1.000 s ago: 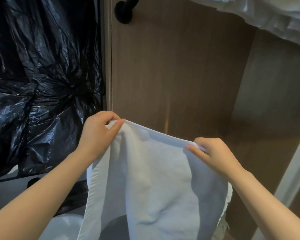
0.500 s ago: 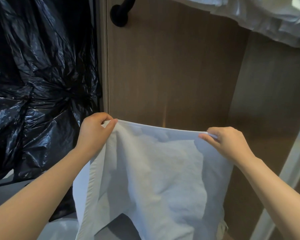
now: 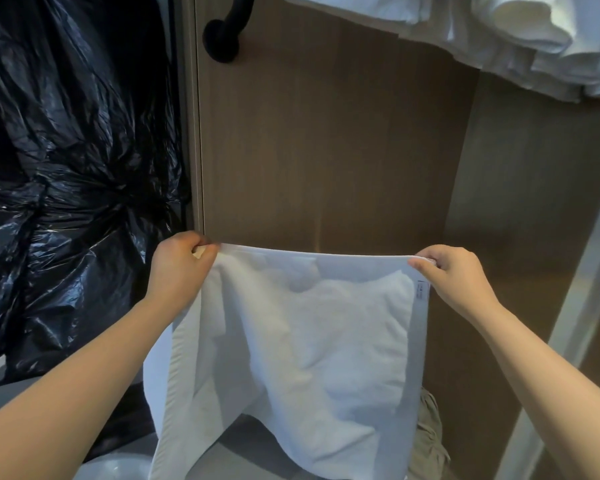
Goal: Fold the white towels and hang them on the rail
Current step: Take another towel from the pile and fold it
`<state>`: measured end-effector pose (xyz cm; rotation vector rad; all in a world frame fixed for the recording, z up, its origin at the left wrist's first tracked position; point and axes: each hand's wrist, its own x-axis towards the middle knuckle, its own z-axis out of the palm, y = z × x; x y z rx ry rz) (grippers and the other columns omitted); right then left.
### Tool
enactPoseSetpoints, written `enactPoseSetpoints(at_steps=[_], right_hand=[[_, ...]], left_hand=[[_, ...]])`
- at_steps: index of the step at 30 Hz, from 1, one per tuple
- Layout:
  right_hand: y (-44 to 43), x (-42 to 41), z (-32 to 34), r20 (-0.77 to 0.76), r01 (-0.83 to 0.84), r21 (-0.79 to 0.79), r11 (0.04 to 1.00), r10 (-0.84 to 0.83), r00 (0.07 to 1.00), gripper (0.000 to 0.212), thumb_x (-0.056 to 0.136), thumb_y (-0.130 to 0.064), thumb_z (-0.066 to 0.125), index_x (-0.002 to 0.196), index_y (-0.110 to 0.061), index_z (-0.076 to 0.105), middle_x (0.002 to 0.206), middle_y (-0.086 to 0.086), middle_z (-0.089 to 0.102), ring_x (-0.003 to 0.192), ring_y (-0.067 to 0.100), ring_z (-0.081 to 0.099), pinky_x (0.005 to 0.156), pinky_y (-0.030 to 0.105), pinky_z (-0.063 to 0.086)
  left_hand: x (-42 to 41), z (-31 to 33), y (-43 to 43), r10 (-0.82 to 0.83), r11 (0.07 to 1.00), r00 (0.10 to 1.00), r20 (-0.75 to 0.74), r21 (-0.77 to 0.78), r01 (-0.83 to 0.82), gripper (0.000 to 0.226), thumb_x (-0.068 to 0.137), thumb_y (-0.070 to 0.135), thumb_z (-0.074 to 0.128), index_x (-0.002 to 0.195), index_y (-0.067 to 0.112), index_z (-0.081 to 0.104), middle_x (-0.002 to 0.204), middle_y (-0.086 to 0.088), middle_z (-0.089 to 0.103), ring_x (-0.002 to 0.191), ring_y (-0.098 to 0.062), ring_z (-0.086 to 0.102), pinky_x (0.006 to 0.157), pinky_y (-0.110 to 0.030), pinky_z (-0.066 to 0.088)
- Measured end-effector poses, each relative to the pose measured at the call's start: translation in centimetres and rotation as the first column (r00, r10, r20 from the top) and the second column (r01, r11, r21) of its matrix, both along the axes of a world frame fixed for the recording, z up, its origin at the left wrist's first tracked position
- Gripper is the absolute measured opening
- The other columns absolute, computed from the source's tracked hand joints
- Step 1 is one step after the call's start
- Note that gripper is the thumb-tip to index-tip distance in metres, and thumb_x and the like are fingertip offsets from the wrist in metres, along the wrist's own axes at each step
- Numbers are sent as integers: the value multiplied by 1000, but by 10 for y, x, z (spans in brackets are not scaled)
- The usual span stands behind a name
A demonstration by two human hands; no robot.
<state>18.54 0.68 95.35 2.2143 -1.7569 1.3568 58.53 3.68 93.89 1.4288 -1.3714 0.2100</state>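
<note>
A white towel hangs in front of me, its top edge stretched flat and taut. My left hand pinches its top left corner and my right hand pinches its top right corner, beside a small label on the side hem. The towel's lower part droops in folds out of view. The black rail shows only as a curved end and its round mount at the top. More white towels hang bunched at the top right.
Crinkled black plastic bags fill the left side. A brown wood panel stands straight ahead, with a pale frame edge on the right. A beige cloth lies low right, behind the towel.
My right hand has moved out to the right and both hands rose slightly, pulling the towel's sagging top edge into a straight, taut line.
</note>
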Motion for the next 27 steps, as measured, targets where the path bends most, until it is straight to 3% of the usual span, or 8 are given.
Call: enactPoseSetpoints(at_steps=[9,14,20,24,27], right_hand=[[6,9,11,159,-109,17,994,105,982,19,98,-23,56,96,-16,73,98,-2,69,89,10,63,63,20,47],[41,30,25,288,-334,32,942,311,906,20,99,-16,54,98,-20,74,91,-5,69,49,2,55,45,10,40],[70,60,34,388,-600,80,796,530,754,21,97,-21,58,90,-21,78,84,-5,71,50,6,56,46,16,44],[53,67,2,447,-585,182,790,464,765,23,97,-18,56,87,-19,77,72,4,70,52,9,57,49,18,46],[35,69,-58,466,-514,341,787,333,820,26,95,-5,52,83,-10,75,60,8,66,49,14,56,48,21,47]], left_hand=[[-9,3,-1,14,1000,999,-38,5,-14,17,88,22,62,77,10,68,72,-1,64,66,-9,54,56,-19,39],[-30,13,10,-64,998,997,-34,-4,63,23,89,26,65,69,13,66,70,4,63,70,-11,58,61,-19,41],[-62,30,19,-162,987,986,-29,18,162,23,87,26,67,68,12,68,70,7,63,70,-4,57,63,-17,41],[-70,0,11,-209,971,978,-20,113,210,24,88,30,67,69,15,68,69,4,64,68,-7,56,61,-23,41],[-69,-63,2,-188,938,981,-44,288,193,20,90,30,66,78,14,69,80,4,65,80,-15,59,67,-26,37]])
